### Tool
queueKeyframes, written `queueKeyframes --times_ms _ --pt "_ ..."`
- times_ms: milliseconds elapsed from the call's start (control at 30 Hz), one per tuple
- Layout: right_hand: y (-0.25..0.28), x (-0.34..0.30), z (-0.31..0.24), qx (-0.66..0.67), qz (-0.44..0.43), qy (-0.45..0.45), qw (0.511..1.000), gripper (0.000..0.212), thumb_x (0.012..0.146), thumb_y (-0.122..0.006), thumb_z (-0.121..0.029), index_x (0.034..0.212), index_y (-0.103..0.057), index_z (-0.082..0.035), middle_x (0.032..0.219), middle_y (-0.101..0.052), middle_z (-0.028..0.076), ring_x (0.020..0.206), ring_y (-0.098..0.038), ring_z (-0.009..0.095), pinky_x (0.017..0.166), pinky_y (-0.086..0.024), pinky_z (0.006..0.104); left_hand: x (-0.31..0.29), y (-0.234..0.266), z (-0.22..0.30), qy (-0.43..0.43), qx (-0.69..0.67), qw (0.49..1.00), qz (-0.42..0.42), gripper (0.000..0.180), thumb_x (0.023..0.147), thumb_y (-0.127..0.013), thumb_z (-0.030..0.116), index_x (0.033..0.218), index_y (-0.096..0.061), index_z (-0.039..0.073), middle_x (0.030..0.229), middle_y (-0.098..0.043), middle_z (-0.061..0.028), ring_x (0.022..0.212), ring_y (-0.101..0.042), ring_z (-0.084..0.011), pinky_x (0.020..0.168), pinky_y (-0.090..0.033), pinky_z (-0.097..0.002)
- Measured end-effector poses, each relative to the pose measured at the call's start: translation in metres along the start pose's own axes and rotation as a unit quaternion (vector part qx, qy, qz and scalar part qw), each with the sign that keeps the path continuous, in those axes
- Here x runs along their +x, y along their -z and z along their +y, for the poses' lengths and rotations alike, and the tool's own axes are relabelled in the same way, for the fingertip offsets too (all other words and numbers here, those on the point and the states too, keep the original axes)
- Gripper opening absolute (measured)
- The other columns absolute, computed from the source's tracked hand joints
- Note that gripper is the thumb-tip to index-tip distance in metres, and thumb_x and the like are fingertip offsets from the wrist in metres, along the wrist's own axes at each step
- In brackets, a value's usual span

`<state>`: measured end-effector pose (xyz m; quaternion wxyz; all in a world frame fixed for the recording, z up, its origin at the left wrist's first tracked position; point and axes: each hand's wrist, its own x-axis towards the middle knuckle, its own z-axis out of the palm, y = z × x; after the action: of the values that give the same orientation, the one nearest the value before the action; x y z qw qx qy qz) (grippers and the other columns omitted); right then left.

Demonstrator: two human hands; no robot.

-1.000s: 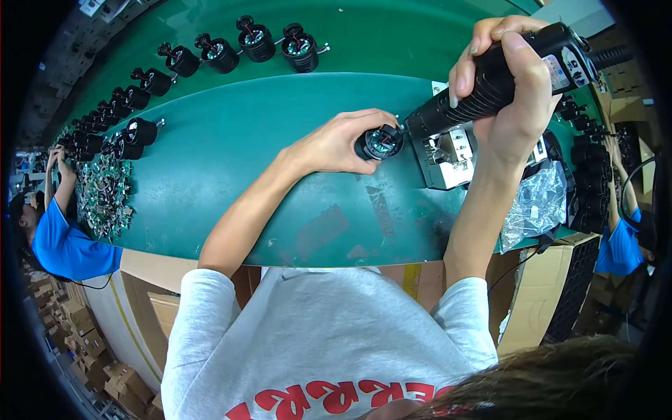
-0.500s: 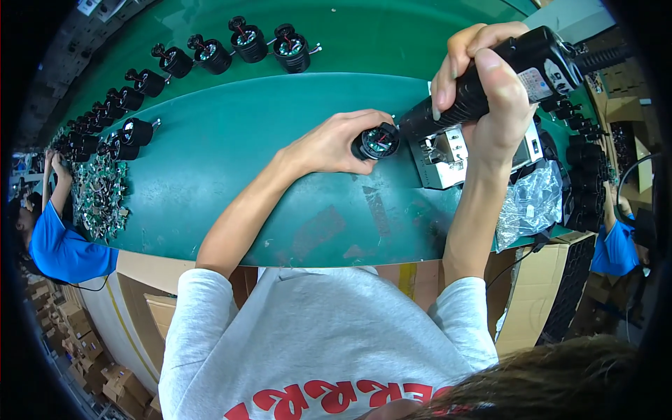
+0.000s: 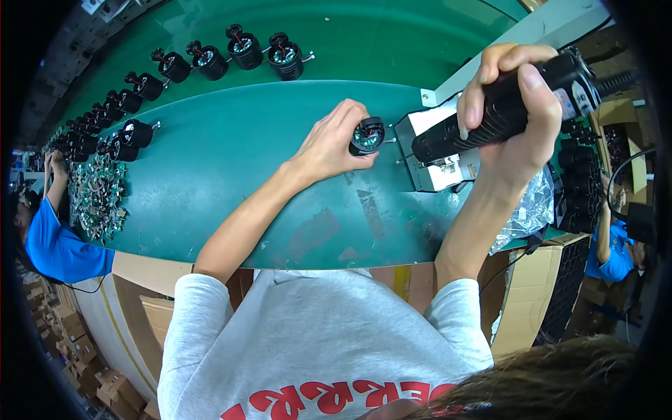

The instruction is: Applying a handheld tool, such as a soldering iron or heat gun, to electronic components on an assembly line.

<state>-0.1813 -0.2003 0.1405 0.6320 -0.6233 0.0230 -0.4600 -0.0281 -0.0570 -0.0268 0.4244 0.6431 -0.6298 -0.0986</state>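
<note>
My left hand (image 3: 330,144) is wrapped round a black cylindrical housing (image 3: 367,138) held at the middle of the green mat. Its open top faces up and shows a circuit board, and a small black round part stands at its far rim. A thin lead sticks out to its right. My right hand (image 3: 526,124) grips a thick black electric screwdriver (image 3: 448,134), tilted with its bit toward the left. The bit is apart from the housing, in front of a white and grey box-shaped screw feeder (image 3: 423,124). The screwdriver covers part of that feeder.
Several similar black housings (image 3: 245,53) stand in a curved row along the far and left side. A pile of circuit boards (image 3: 98,196) lies at left. By the feeder rests a clear plastic bag (image 3: 526,213). Co-workers in blue sit at both sides; cardboard boxes (image 3: 537,287) stand below.
My right hand has drawn the screwdriver to the right, away from the housing, uncovering more of the screw feeder. My left hand has shifted slightly left with the housing.
</note>
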Motion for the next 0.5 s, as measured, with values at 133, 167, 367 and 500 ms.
queueKeyframes --times_ms 133,167,367,500 --pt "-0.002 0.001 0.008 0.099 -0.054 0.045 0.993 0.021 0.097 -0.044 -0.014 0.106 -0.053 0.002 0.091 -0.059 0.019 0.047 -0.055 0.018 0.041 -0.045 0.0267 -0.001 -0.005 0.003 -0.003 0.003 1.000 0.016 0.049 0.070 -0.082 0.013 0.108 -0.052 0.006 0.109 -0.057 -0.0087 0.094 -0.059 -0.0264 0.082 -0.050 -0.0357" --pt "-0.005 0.000 0.010 0.089 -0.059 0.052 0.993 0.021 0.097 -0.043 -0.014 0.106 -0.053 0.002 0.091 -0.059 0.019 0.047 -0.055 0.019 0.041 -0.045 0.0270 -0.001 -0.006 0.003 -0.002 0.002 1.000 0.020 0.048 0.070 -0.082 0.014 0.107 -0.052 0.007 0.108 -0.056 -0.0087 0.093 -0.059 -0.0263 0.081 -0.050 -0.0357" --pt "-0.021 -0.004 0.023 0.063 -0.059 0.067 0.994 0.021 0.097 -0.042 -0.014 0.108 -0.051 0.001 0.092 -0.058 0.020 0.048 -0.055 0.020 0.041 -0.044 0.0282 -0.002 -0.009 0.003 -0.003 -0.004 0.999 0.034 0.045 0.071 -0.081 0.014 0.104 -0.051 0.007 0.104 -0.054 -0.0084 0.090 -0.057 -0.0257 0.079 -0.049 -0.0358" --pt "-0.024 -0.006 0.027 0.073 -0.046 0.056 0.995 0.020 0.097 -0.042 -0.014 0.108 -0.050 0.000 0.092 -0.058 0.020 0.048 -0.055 0.020 0.041 -0.044 0.0288 -0.003 -0.009 0.002 -0.005 -0.010 0.999 0.036 0.044 0.071 -0.081 0.014 0.103 -0.051 0.007 0.103 -0.053 -0.0082 0.088 -0.056 -0.0256 0.078 -0.049 -0.0359"
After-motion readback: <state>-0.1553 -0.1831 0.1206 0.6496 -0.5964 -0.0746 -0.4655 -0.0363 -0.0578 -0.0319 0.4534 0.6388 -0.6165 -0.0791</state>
